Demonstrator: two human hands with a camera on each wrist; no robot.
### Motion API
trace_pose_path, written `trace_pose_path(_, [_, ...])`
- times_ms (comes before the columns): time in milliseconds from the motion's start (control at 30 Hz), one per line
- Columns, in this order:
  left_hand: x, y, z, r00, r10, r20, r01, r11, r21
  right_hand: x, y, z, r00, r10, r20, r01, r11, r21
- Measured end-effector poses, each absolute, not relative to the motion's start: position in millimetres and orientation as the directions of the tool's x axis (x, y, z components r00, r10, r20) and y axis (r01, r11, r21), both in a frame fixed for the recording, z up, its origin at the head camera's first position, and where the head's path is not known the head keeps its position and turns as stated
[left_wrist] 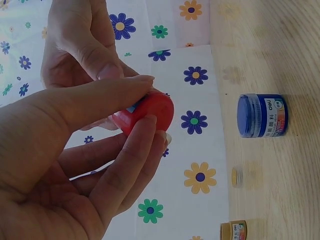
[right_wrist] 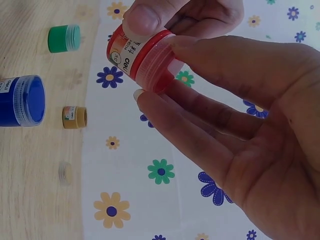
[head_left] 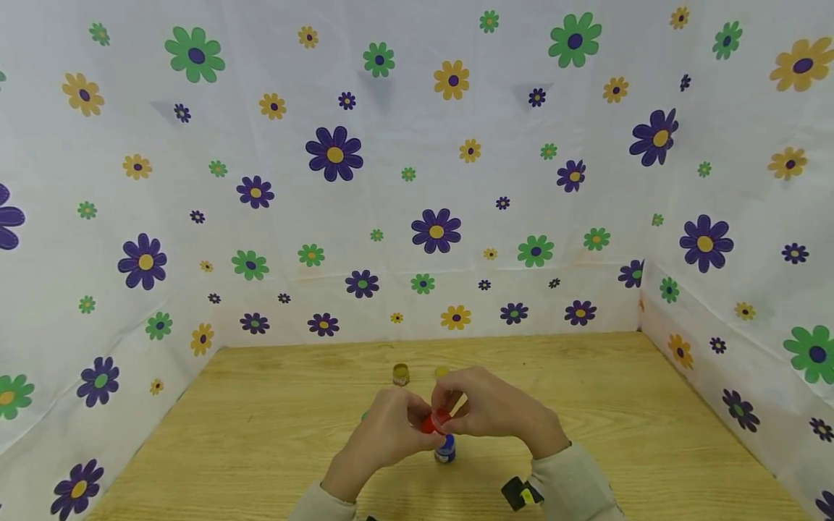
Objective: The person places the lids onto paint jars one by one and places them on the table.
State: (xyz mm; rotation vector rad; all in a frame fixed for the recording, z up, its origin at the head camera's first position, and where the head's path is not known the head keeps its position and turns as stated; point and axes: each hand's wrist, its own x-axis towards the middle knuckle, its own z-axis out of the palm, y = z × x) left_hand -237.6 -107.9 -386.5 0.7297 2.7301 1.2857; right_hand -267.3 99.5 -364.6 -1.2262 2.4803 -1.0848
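Observation:
In front of me both hands hold a small red paint jar [right_wrist: 127,59] up above the table, tilted on its side. My left hand [head_left: 384,433] grips the red body, thumb on one side and fingers on the other. With thumb and fingertips, my right hand [head_left: 493,407] pinches the clear ribbed lid [right_wrist: 154,64], which sits at the jar's mouth. Just below the hands in the head view, a blue paint jar [head_left: 446,450] stands upright with its clear lid on.
Farther back stands a yellow paint jar [head_left: 400,374] without a lid; a loose lid [right_wrist: 65,173] lies near it. A green paint jar [right_wrist: 64,38] with its lid on is mostly hidden behind my left hand in the head view. Flower-patterned cloth [head_left: 417,195] walls the table's back and sides.

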Motion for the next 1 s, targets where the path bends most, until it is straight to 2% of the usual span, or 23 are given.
trace_pose_path(333, [-236.5, -107.6, -385.6, -0.891, 0.422, 0.168, 0.4, 0.555, 0.729, -268.7, 99.8, -365.3, -0.651, -0.739, 0.174, -0.65, 0.423, -0.631])
trace_pose_path(467, [-237.1, -107.5, -386.2, -0.891, 0.421, 0.17, 0.403, 0.56, 0.724, -268.5, 99.1, -365.3, -0.668, -0.727, 0.159, -0.634, 0.444, -0.633])
trace_pose_path(767, [-237.8, -107.7, -387.0, -0.891, 0.419, 0.172, 0.403, 0.56, 0.724, -269.0, 99.4, -365.5, -0.656, -0.736, 0.167, -0.649, 0.437, -0.623])
trace_pose_path(1000, [-238.9, -108.8, -387.8, -0.893, 0.416, 0.173, 0.401, 0.559, 0.726, -268.8, 102.6, -364.4, -0.675, -0.714, 0.188, -0.64, 0.439, -0.631])
